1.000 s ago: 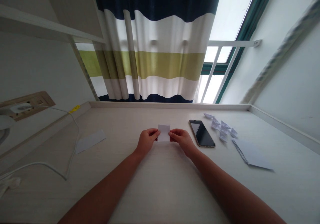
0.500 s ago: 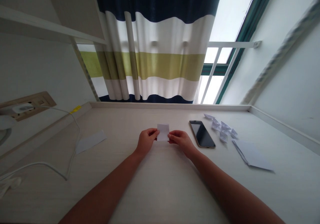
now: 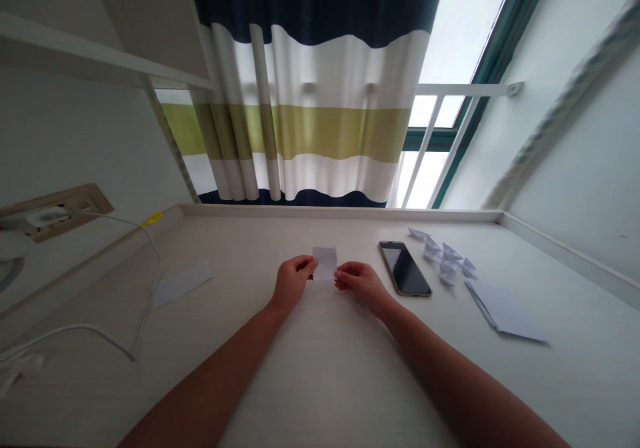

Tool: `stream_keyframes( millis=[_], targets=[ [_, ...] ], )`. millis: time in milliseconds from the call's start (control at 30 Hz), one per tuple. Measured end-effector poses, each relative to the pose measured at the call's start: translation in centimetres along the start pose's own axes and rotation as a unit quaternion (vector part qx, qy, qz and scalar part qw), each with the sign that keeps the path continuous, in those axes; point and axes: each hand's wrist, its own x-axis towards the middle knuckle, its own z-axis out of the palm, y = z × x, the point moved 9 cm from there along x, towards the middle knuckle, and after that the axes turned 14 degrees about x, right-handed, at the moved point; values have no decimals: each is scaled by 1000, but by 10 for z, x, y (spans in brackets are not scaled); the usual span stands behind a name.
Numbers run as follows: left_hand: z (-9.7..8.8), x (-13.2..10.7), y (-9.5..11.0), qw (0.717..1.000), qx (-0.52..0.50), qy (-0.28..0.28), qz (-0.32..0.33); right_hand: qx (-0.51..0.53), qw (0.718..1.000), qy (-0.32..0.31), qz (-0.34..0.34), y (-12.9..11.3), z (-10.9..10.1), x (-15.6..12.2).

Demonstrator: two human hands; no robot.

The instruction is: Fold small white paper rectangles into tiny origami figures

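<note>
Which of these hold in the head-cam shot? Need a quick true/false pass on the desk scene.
1. The left hand and right hand both pinch one small white paper. True.
2. Small folded paper pieces lie to the right of the phone. True.
3. The phone lies screen down. False: its dark screen faces up.
4. The white cable runs along the right side of the desk. False: it lies on the left side, near a loose paper strip.
</note>
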Motion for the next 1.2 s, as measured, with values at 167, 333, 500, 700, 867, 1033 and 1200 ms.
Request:
stream_keyframes(
  millis=[167, 333, 500, 700, 867, 1033, 1200],
  targets=[
    [0, -1, 2, 1000, -8, 1, -4, 2, 1000, -8, -7, -1, 2, 0],
    [-4, -2, 5, 1000, -15, 17, -7, -7, 1000, -8, -4, -2, 3, -2],
    [-5, -2, 4, 1000, -11, 21, -4, -8, 1000, -9, -12, -3, 3, -2],
    [0, -2, 6, 1000, 10, 0, 10, -15, 999, -6, -31, -5, -1, 0],
    [12, -5, 5, 999, 17, -50, 13, 16, 995, 8, -99, -19, -7, 2],
    [14, -5, 2, 998, 15, -55, 4, 22, 996, 14, -89, -19, -9, 3],
    [15, -6, 2, 998, 7, -60, -2, 27, 996, 11, -79, -20, -8, 0]
  ],
)
